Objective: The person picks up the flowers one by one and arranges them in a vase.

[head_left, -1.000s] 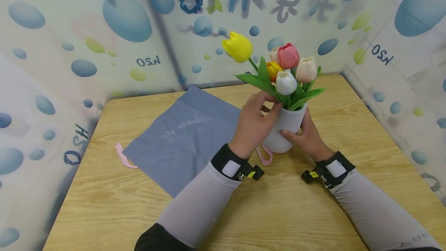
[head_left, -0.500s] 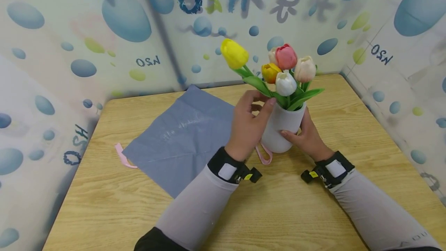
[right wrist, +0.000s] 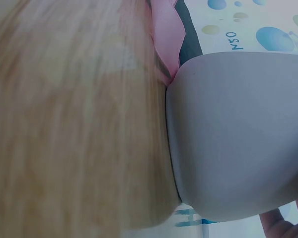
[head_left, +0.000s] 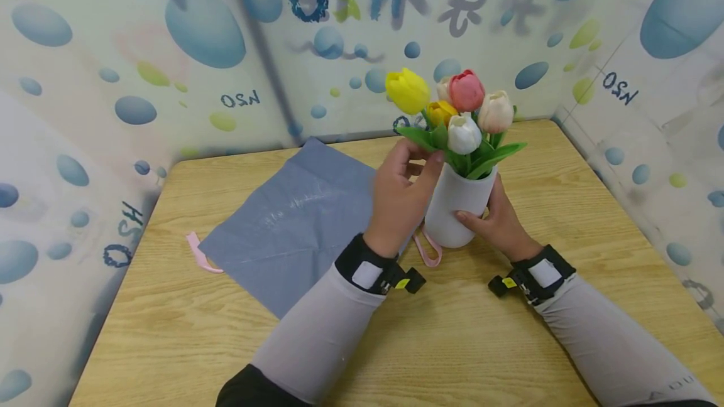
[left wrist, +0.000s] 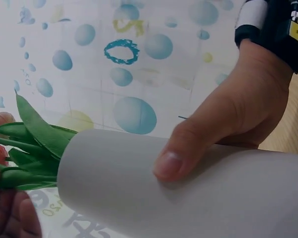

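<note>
A white vase [head_left: 459, 209] stands upright on the table, filled with artificial tulips. My right hand [head_left: 500, 222] grips its lower right side, the thumb lying across the front in the left wrist view. At the vase's left rim, my left hand [head_left: 404, 193] pinches the yellow tulip [head_left: 408, 91] low, among its green leaves; the stem there is hidden by the fingers. Beside that bloom are an orange tulip [head_left: 441, 113], a white tulip [head_left: 464, 134], a pink tulip [head_left: 466, 90] and a pale pink tulip [head_left: 496, 112]. Leaves spill over the rim.
Left of the vase lies a flat blue-grey sheet [head_left: 300, 225]. A pink ribbon [head_left: 430, 251] shows between sheet and vase, with another pink ribbon end [head_left: 200, 253] at the sheet's left corner. A bubble-patterned wall covering [head_left: 209, 99] rises behind the wooden table [head_left: 452, 344].
The yellow tulip has dipped, swung left, then come back right toward the other blooms. My left hand has shifted slightly left. Vase and right hand have stayed put.
</note>
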Available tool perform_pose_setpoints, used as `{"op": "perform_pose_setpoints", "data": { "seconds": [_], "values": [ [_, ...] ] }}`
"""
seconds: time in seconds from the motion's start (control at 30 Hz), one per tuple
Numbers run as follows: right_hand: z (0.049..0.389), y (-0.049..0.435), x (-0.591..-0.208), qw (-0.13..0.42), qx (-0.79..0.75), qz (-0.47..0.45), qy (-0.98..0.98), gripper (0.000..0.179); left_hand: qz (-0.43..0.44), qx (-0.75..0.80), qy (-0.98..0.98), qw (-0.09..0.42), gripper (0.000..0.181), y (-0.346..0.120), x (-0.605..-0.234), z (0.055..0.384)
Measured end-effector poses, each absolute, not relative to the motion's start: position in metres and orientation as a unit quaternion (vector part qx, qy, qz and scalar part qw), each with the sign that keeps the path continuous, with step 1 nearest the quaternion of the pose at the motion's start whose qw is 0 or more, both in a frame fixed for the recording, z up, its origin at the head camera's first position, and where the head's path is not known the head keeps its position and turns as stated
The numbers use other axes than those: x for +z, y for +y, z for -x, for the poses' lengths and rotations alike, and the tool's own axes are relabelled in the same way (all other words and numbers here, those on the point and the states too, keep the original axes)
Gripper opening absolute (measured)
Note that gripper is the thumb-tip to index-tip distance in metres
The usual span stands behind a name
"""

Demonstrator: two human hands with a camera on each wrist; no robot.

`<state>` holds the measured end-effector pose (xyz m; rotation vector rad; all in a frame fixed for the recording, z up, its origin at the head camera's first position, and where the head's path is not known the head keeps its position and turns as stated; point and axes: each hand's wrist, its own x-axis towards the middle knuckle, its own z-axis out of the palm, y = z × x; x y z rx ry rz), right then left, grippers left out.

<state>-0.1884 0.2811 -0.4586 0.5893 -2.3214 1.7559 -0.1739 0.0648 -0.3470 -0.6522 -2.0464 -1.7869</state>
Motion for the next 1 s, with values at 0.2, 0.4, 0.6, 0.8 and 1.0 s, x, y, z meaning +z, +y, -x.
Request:
{"op": "perform_pose_setpoints", "data": {
  "seconds": [0.2, 0.4, 0.6, 0.8, 1.0],
  "values": [
    [0.189, 0.281, -0.458, 0.077, 0.591, -0.208, -0.776, 0.094, 0.239, -0.567, -0.784, 0.079, 0.022, 0.067, -0.351, 0.174],
    [0.188, 0.281, -0.458, 0.074, 0.590, -0.212, -0.776, 0.094, 0.250, -0.544, -0.798, 0.075, 0.021, 0.068, -0.353, 0.175],
    [0.188, 0.281, -0.458, 0.075, 0.591, -0.204, -0.776, 0.094, 0.244, -0.541, -0.802, 0.071, 0.022, 0.068, -0.355, 0.174],
    [0.188, 0.280, -0.458, 0.074, 0.597, -0.202, -0.773, 0.093, 0.247, -0.546, -0.797, 0.078, 0.020, 0.066, -0.357, 0.173],
    [0.187, 0.280, -0.458, 0.076, 0.589, -0.198, -0.780, 0.092, 0.237, -0.553, -0.795, 0.076, 0.020, 0.061, -0.361, 0.171]
  ]
}}
